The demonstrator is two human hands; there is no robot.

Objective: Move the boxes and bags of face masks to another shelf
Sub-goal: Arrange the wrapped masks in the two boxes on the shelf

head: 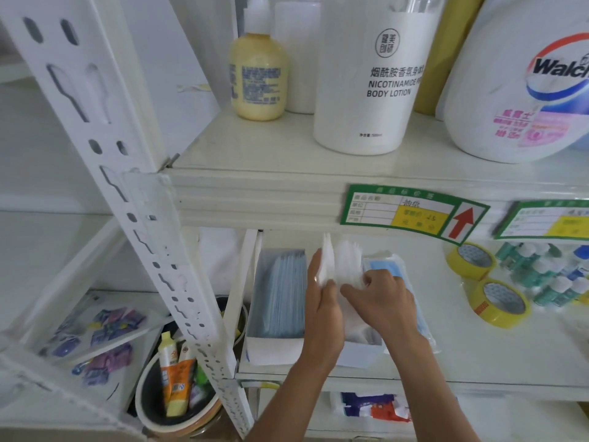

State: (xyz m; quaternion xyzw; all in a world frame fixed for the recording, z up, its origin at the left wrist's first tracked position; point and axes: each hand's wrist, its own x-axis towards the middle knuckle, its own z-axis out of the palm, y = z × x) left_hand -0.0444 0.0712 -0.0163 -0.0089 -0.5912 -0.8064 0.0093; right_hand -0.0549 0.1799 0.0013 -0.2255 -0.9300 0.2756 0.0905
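Note:
On the middle shelf (478, 355) stands an open white box of blue face masks (280, 291). Right of it is a second white box (360, 346) holding white masks (345, 266). My left hand (322, 311) grips a bundle of those white masks at the box's left side. My right hand (379, 298) pinches the white masks from the right. A clear bag of blue masks (385, 266) lies just right of that box, partly under my right wrist.
Two yellow tape rolls (497, 304) and several small green-capped bottles (548, 275) sit at the right of the same shelf. The shelf above carries a body lotion bottle (373, 78), a yellow bottle (258, 78) and a detergent jug (522, 84). A white slotted upright (134, 193) stands left.

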